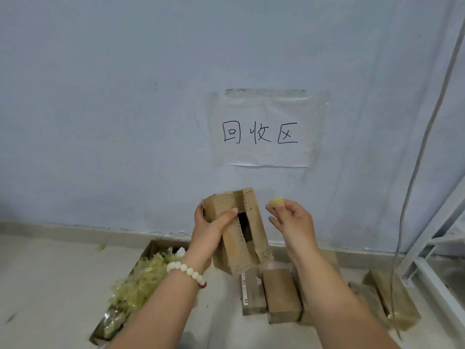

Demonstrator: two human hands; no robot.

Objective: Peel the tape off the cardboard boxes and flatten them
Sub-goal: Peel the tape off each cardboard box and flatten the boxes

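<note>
A small matte-brown cardboard box (236, 258) is held before a pale wall (125, 109), its long axis near upright and its split seam facing the wearer. The left hand (211, 230) grips its left edge. The right hand (294, 222), just beside the box, pinches a crumpled yellow tape wad (276, 200). The scrap carton (147, 250) sits on the floor (50, 273), lower left.

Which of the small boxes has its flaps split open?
The box held up in the left hand: a dark gap shows between its flaps. The boxes on the floor look closed.

Recycling corner, taped wall sign (261, 132) (reading 回收区), cardboard boxes (283, 295) on floor (50, 285), carton (156, 245) of tape scraps (141, 280)
</note>
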